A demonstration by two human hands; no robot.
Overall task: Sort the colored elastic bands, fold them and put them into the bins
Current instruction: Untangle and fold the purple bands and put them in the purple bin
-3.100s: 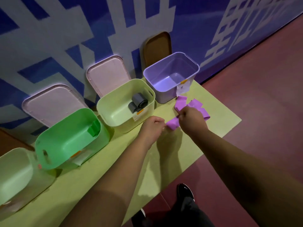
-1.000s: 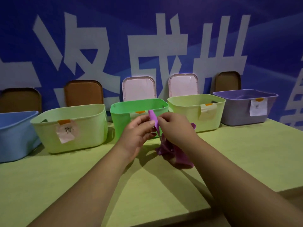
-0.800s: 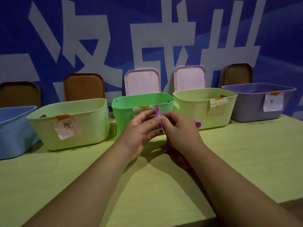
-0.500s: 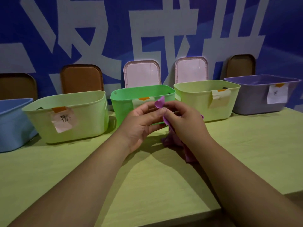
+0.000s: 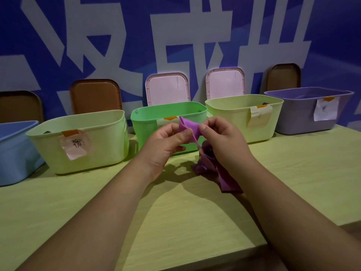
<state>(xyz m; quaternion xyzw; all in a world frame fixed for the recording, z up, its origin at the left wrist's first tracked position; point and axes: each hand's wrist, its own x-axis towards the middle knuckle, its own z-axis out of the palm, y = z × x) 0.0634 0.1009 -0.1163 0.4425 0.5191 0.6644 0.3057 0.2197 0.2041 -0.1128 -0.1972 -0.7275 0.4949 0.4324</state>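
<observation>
View from a person's head, looking down along two bare forearms over a yellow-green bench (image 5: 175, 222). The left hand (image 5: 166, 141) and the right hand (image 5: 220, 137) meet above the bench, close together. Between them is a flat purple elastic band (image 5: 188, 128). The fingers (image 5: 183, 136) of each hand are curled and pinch the band's upper end, thumb against forefinger, with a short folded stretch of band spanning the small gap between the hands. The rest of the band hangs down under the right hand and lies bunched on the bench beneath the right wrist.

Behind the hands, five open plastic bins stand in a row along the far side of the bench. From the left: a blue bin (image 5: 11, 153), a pale yellow-green bin (image 5: 107, 137) with a pink paper label (image 5: 75, 145), a bright green bin (image 5: 148, 126) directly behind the hands, a second pale yellow-green bin (image 5: 234, 118), and a lilac bin (image 5: 293, 114). Brown lids (image 5: 95, 94) and pink lids (image 5: 168, 89) stand upright behind the bins against a blue wall (image 5: 332, 36) with large white characters.
</observation>
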